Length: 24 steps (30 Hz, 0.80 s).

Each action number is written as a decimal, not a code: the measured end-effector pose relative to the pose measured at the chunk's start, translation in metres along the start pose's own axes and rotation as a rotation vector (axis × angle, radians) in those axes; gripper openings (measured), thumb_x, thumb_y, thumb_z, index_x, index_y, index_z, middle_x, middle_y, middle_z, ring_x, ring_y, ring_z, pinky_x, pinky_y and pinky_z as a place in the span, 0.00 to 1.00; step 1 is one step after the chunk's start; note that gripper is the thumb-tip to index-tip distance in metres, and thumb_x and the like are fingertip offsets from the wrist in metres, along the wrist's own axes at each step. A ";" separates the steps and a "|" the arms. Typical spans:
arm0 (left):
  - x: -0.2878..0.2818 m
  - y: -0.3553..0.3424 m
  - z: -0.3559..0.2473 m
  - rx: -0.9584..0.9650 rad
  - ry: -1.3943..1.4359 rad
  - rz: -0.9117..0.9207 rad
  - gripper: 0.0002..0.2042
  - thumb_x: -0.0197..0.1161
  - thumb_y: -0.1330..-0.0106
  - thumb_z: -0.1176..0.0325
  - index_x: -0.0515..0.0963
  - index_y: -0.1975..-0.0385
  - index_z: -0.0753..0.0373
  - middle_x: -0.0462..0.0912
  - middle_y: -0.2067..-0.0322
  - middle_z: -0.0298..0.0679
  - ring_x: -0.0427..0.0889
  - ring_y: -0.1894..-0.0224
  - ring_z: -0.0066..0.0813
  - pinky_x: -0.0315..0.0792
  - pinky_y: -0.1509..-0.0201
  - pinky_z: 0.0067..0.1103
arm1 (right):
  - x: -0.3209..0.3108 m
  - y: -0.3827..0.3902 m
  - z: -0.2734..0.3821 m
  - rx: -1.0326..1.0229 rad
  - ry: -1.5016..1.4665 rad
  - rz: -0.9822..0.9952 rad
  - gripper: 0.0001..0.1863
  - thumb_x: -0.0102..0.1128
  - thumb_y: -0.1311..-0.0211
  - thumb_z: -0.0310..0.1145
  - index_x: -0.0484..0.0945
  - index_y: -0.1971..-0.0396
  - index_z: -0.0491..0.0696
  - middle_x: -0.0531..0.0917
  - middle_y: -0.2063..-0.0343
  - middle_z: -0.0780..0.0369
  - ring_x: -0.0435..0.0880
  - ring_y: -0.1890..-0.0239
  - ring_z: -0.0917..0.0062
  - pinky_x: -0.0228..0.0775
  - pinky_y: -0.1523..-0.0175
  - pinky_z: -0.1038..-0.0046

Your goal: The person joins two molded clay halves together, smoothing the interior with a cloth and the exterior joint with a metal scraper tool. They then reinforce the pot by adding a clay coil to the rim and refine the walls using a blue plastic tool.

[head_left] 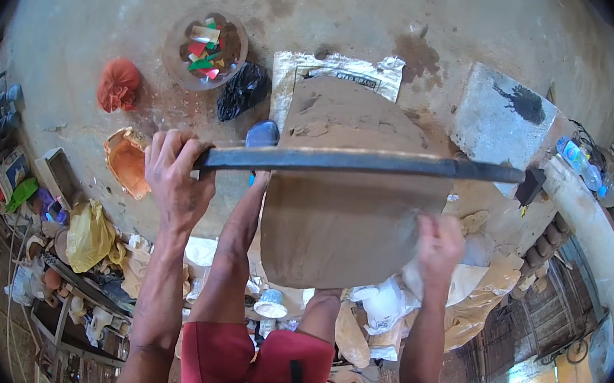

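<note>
My left hand (178,174) is closed on the left end of a long, dark, slightly curved bar (354,166), which crosses in front of a large grey-brown lump of clay (347,237). The clay's near face is smooth and its upper part rougher, with a white printed sack (295,65) behind it. My right hand (437,246), blurred, is closed at the right side of the clay, below the bar; what it holds I cannot make out. A blue object (262,134) lies just left of the clay.
Behind are a bowl of coloured pieces (229,37), a black bag (244,92), a red bundle (117,86) and an orange broken shell-like piece (127,161). At right are a stained slab (492,136) and bottles (580,160). Cluttered bags (88,240) lie around my bare legs.
</note>
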<state>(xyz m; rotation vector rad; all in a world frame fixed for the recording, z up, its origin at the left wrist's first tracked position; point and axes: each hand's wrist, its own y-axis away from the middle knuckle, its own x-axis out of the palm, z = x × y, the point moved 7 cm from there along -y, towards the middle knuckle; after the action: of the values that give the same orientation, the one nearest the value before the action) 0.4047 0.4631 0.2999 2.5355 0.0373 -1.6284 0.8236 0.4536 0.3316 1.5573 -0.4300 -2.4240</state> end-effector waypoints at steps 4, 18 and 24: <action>-0.001 -0.006 -0.019 0.064 0.060 0.000 0.14 0.72 0.58 0.78 0.83 0.69 0.55 0.79 0.67 0.33 0.77 0.61 0.36 0.66 0.58 0.32 | -0.067 0.041 -0.122 0.470 0.554 -0.005 0.29 0.73 0.38 0.32 0.78 0.37 0.41 0.82 0.42 0.48 0.81 0.41 0.53 0.68 0.33 0.58; 0.018 -0.022 -0.045 0.067 -0.026 0.130 0.21 0.72 0.59 0.79 0.87 0.61 0.53 0.79 0.66 0.32 0.78 0.59 0.34 0.67 0.56 0.31 | -0.048 -0.066 -0.065 -0.328 0.328 -0.104 0.27 0.73 0.61 0.22 0.77 0.55 0.46 0.78 0.55 0.56 0.78 0.49 0.56 0.66 0.40 0.56; 0.025 -0.026 -0.036 0.041 -0.041 0.158 0.21 0.72 0.59 0.80 0.87 0.61 0.54 0.79 0.66 0.33 0.77 0.59 0.36 0.67 0.55 0.31 | -0.030 -0.096 -0.058 -0.244 0.315 0.140 0.20 0.68 0.62 0.23 0.73 0.64 0.45 0.74 0.64 0.55 0.74 0.57 0.56 0.64 0.49 0.58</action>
<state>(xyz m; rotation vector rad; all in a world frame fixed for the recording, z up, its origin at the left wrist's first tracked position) 0.4449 0.4918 0.2897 2.4628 -0.1972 -1.6359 0.8851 0.5461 0.2993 1.6958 -0.1693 -1.9949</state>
